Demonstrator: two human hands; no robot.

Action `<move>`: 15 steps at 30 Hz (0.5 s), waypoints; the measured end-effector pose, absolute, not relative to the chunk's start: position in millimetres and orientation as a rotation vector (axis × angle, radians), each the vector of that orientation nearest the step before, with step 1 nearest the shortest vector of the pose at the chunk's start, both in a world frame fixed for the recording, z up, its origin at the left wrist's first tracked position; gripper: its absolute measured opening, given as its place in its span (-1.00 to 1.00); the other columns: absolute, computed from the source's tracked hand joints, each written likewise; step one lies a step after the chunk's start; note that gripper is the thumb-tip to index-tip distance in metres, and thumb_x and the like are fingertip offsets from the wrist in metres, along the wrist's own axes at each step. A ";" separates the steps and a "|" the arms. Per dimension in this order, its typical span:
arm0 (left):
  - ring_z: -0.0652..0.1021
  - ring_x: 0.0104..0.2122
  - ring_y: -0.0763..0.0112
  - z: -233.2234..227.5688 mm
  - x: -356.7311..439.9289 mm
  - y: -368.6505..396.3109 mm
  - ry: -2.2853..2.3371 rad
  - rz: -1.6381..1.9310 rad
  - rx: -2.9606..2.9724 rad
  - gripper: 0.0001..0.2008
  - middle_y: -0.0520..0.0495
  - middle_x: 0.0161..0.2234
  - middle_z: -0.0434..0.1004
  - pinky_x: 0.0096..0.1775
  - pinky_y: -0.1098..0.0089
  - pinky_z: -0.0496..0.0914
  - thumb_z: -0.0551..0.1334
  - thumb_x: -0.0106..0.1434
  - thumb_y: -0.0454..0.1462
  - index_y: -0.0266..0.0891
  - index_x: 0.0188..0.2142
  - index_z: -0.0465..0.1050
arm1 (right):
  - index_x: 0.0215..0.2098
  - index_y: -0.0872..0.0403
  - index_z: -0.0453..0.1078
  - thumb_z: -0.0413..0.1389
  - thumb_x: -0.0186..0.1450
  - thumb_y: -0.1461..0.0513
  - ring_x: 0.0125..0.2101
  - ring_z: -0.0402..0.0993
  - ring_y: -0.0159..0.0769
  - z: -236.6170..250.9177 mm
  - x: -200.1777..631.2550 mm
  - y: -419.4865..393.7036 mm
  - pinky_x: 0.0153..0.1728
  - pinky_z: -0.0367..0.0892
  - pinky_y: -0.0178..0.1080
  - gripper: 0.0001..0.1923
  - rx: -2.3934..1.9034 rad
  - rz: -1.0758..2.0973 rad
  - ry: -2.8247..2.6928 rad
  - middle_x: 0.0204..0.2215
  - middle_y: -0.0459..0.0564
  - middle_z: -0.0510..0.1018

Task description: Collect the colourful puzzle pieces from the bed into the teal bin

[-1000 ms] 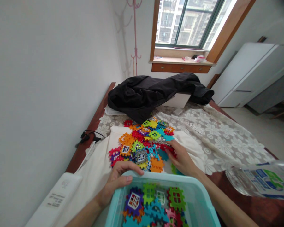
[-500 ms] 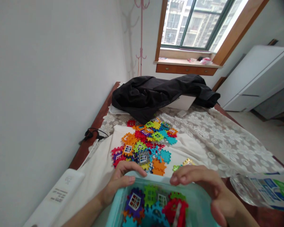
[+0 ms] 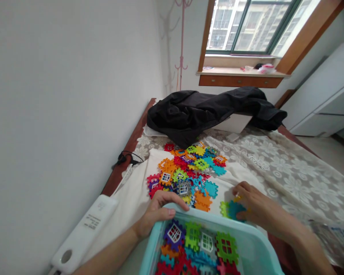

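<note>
My left hand (image 3: pixel 157 213) grips the near-left rim of a light blue plastic bin (image 3: pixel 258 252) that holds several coloured toy tiles. A pile of the same interlocking tiles (image 3: pixel 189 172) lies on a white cloth (image 3: pixel 132 191) beyond the bin. My right hand (image 3: pixel 253 204) rests on the cloth to the right of the pile, fingers closing around a teal tile (image 3: pixel 234 210) that lies beside a green tile (image 3: pixel 224 208).
A black jacket (image 3: pixel 206 110) lies heaped at the far end of the lace-covered table (image 3: pixel 289 172). A white power strip (image 3: pixel 83 233) sits at the near left, a black cable (image 3: pixel 126 158) by the wall. White cabinet (image 3: pixel 326 103) at right.
My right hand carried a red tile from the pile to the bin, dropped it in, then moved back out to the teal tile. The view shifted left.
</note>
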State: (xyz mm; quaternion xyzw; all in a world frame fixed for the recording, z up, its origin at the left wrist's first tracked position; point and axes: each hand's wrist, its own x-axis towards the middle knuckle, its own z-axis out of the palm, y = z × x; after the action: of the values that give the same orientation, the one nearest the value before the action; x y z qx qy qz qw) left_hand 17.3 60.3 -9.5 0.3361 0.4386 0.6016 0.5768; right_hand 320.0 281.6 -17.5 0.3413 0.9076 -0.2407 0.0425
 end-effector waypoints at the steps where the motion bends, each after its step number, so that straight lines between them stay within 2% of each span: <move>1: 0.61 -0.29 0.30 -9.3 17.1 61.3 1.013 1.399 0.795 -0.71 -0.10 -0.25 0.72 -0.24 0.42 0.46 0.43 0.10 -0.14 -0.19 -0.20 0.74 | -0.03 -0.04 0.48 0.26 0.09 0.27 -0.07 0.55 -0.01 -20.9 320.8 283.3 -0.04 0.48 -0.04 -0.56 1.029 -0.761 2.773 0.02 0.06 0.55; 5: 0.58 -0.41 0.39 -7.5 17.9 64.3 0.947 1.370 0.742 -0.68 -0.10 -0.34 0.71 -0.36 0.48 0.40 0.45 0.07 -0.12 -0.22 -0.21 0.75 | -0.06 -0.01 0.53 0.19 0.18 0.26 -0.11 0.59 -0.06 -28.0 320.3 294.6 -0.01 0.48 -0.06 -0.66 0.952 -0.840 2.815 0.04 0.11 0.55; 10: 0.57 -0.43 0.43 -0.9 21.8 63.9 0.943 1.374 0.683 -0.67 -0.09 -0.37 0.70 -0.37 0.50 0.39 0.46 0.04 -0.13 -0.24 -0.22 0.75 | -0.02 -0.03 0.53 0.11 0.34 0.22 -0.12 0.61 -0.09 -16.6 309.3 295.6 -0.02 0.49 -0.09 -0.73 0.809 -1.012 2.777 -0.02 0.08 0.62; 12: 0.56 -0.45 0.43 0.9 22.6 63.7 0.941 1.370 0.691 -0.68 -0.08 -0.38 0.70 -0.38 0.50 0.37 0.46 0.04 -0.13 -0.23 -0.22 0.75 | 0.09 -0.06 0.49 0.08 0.43 0.16 -0.04 0.59 -0.07 -8.5 305.3 289.7 0.04 0.47 -0.08 -0.69 0.750 -1.093 2.757 0.02 0.07 0.63; 15: 0.56 -0.42 0.39 2.0 22.5 64.5 0.961 1.375 0.768 -0.69 -0.11 -0.37 0.70 -0.38 0.48 0.37 0.44 0.06 -0.13 -0.22 -0.23 0.76 | 0.29 -0.10 0.37 0.09 0.45 0.10 0.18 0.47 -0.04 -4.6 302.5 280.8 0.23 0.35 -0.03 -0.55 0.674 -1.143 2.781 0.22 0.09 0.52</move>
State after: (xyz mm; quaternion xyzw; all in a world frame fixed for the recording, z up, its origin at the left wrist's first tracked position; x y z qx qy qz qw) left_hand 22.5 64.5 2.0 0.3316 0.4153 0.5940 0.6039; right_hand 302.5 280.8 -4.6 0.2186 0.9021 -0.3709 0.0299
